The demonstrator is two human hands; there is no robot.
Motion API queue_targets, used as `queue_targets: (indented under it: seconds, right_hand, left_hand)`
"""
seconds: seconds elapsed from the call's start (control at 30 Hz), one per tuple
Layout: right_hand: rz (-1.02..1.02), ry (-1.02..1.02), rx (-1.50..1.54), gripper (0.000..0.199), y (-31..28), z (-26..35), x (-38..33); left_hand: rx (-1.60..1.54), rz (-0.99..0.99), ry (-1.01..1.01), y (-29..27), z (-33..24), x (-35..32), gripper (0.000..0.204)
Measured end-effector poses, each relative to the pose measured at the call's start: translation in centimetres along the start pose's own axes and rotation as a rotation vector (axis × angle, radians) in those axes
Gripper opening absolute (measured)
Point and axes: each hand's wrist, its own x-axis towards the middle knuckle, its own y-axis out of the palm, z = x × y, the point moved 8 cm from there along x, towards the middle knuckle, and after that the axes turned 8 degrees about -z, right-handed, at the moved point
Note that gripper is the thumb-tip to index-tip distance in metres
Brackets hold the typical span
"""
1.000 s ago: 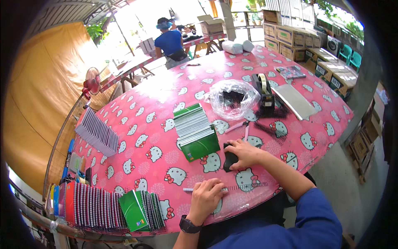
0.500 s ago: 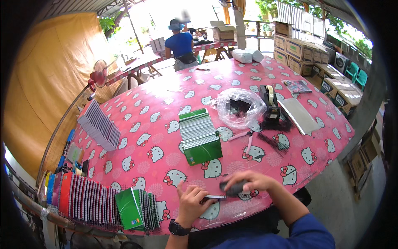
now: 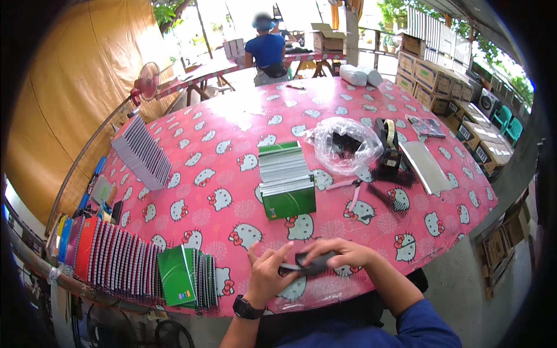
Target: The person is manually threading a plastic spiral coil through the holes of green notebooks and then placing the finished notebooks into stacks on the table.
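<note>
At the table's near edge, my left hand point(image 3: 270, 271), with a dark watch on the wrist, is closed on a thin pale-edged piece point(image 3: 290, 267); its kind is unclear. My right hand point(image 3: 339, 253) grips a dark grey block-like tool point(image 3: 316, 264) from above. The tool meets the thin piece, and fingers cover part of both. Just beyond my hands stands a row of green notebooks point(image 3: 289, 203), page edges upward. Pink-handled pliers point(image 3: 354, 188) lie to the right of that row.
Spiral notebooks with red covers point(image 3: 87, 249) and green notebooks point(image 3: 175, 277) line the left edge. Another notebook stack point(image 3: 142, 153) stands farther back. A plastic bag point(image 3: 345, 145), tape dispenser point(image 3: 390, 148) and black coils point(image 3: 389, 198) are at right. A person point(image 3: 267, 49) works beyond.
The dark tool has shifted left against the thin piece, the right hand moving with it. My left fingers have spread slightly. The whole view has tilted a little.
</note>
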Motion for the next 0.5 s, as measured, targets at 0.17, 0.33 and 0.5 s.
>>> queue_targets:
  seconds: [0.17,0.33,0.5]
  right_hand:
    - [-0.040,0.010,0.146,0.042,-0.4,-0.3,0.2]
    - [-0.016,0.177,-0.161,0.051,0.8,-1.6,1.4]
    - [0.032,0.061,0.472,0.042,1.2,-0.6,1.3]
  left_hand:
    - [0.128,-0.143,0.018,-1.6,0.1,-0.8,0.083]
    - [-0.712,-0.187,-0.506,1.1,6.5,-4.3,0.078]
    - [-0.854,-0.083,-0.582,2.5,6.5,-4.4,0.034]
